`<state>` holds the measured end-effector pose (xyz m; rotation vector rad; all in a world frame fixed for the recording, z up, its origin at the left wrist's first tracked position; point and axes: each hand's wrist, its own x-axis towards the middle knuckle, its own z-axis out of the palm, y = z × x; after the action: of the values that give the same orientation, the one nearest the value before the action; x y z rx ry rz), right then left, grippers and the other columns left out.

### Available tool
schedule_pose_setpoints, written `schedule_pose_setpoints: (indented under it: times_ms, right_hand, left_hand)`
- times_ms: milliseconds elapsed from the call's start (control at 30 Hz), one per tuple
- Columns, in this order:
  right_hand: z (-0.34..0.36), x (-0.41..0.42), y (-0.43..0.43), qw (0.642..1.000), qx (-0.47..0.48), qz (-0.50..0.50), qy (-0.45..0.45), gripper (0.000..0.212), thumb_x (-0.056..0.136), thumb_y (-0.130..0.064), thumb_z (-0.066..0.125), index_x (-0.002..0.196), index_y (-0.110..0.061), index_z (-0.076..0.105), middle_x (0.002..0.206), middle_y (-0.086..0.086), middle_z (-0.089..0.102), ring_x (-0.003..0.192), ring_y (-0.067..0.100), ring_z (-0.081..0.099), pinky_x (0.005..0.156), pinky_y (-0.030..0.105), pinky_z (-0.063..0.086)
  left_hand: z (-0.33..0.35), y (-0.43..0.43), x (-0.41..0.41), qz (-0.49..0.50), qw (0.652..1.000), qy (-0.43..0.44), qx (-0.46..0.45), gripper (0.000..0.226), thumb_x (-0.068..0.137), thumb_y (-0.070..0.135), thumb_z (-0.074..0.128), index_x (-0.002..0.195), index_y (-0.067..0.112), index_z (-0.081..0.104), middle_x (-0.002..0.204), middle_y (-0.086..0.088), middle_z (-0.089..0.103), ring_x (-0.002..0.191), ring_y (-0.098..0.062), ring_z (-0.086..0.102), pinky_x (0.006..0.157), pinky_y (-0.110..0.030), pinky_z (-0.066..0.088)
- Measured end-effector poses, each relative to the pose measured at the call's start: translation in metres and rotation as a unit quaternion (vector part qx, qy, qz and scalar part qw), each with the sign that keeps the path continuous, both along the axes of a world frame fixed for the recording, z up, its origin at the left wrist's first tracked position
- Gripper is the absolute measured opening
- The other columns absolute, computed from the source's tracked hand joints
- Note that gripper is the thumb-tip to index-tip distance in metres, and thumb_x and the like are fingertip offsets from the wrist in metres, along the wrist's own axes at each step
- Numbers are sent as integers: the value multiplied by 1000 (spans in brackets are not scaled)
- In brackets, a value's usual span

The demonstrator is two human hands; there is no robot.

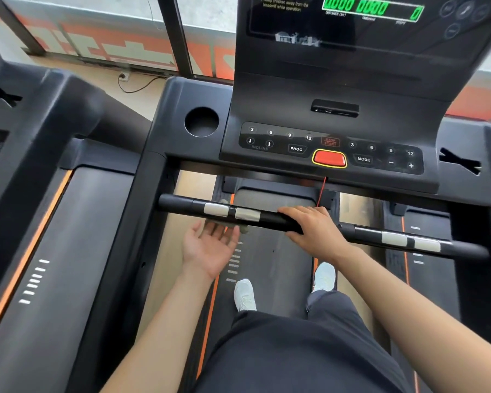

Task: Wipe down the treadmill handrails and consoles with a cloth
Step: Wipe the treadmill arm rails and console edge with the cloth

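Observation:
I stand on a black treadmill. Its front handrail (182, 204) runs across below the console (295, 148), with silver sensor plates left and right. My left hand (210, 248) is palm up under the rail, its fingers fairly straight and reaching a small grey-green cloth (243, 228) that shows at the rail's underside; most of the cloth is hidden behind the bar. My right hand (315, 231) lies over the middle of the rail, fingers across the top and thumb on the near side, gripping it.
The console carries a red stop button (329, 158), a round cup holder (201, 121) and a lit green display (372, 8). A red safety cord (322, 191) hangs behind the rail. Another treadmill (68, 222) stands close on the left. My white shoes (244, 295) are on the belt.

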<state>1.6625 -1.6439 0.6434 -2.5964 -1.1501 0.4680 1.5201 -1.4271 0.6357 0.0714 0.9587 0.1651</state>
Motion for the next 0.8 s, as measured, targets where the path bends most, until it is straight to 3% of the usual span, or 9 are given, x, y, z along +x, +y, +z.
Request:
schedule_pose_setpoints:
  times_ms: [133, 233, 300, 400, 467, 600, 800]
  right_hand:
    - [-2, 7, -7, 999, -3, 21, -41, 48, 86, -46, 60, 131, -29, 58, 109, -9, 70, 103, 22, 63, 96, 38, 26]
    - [-4, 10, -18, 997, -19, -1, -79, 53, 81, -63, 57, 120, -29, 65, 96, -13, 70, 102, 21, 57, 100, 50, 28]
    - [-3, 13, -23, 997, -35, -3, -75, 53, 78, -65, 65, 118, -30, 66, 95, -14, 69, 105, 19, 54, 98, 54, 30]
    - [-3, 18, -23, 998, -43, 8, -38, 54, 78, -61, 70, 121, -29, 64, 98, -13, 68, 105, 19, 52, 88, 46, 42]
    - [-2, 20, -23, 999, -34, 4, -4, 54, 78, -63, 67, 120, -29, 62, 95, -14, 64, 103, 16, 48, 79, 43, 52]
    - [-5, 19, -24, 999, -31, 5, -18, 51, 80, -63, 62, 116, -28, 61, 92, -13, 63, 102, 15, 48, 74, 41, 55]
    - [-8, 14, -26, 995, -24, 19, -92, 52, 82, -65, 57, 116, -25, 63, 100, -9, 68, 105, 19, 50, 87, 40, 48]
  left_hand:
    - [7, 21, -12, 29, 999, -43, 8, 42, 91, 44, 53, 118, 13, 60, 126, -13, 62, 126, -33, 57, 108, -55, 44]
    - [6, 32, -17, 24, 998, -42, 31, 57, 77, 44, 63, 127, 16, 61, 142, -9, 58, 131, -34, 56, 109, -54, 43]
    - [4, 39, -18, 24, 998, -35, 44, 70, 71, 44, 66, 135, 17, 59, 146, -9, 56, 131, -33, 56, 110, -51, 42]
    - [3, 47, -18, 44, 997, -35, 50, 78, 71, 44, 66, 143, 15, 56, 146, -12, 56, 131, -35, 56, 111, -51, 41]
    - [3, 52, -17, 62, 996, -27, 63, 75, 71, 42, 66, 140, 15, 59, 143, -12, 59, 129, -35, 57, 109, -51, 43]
    - [8, 59, -12, 84, 991, -15, 104, 61, 77, 41, 62, 132, 15, 66, 139, -12, 62, 123, -35, 60, 106, -49, 47]
    - [5, 47, -14, 79, 991, -10, 105, 54, 89, 40, 52, 138, 17, 62, 142, -12, 59, 128, -37, 57, 110, -52, 44]
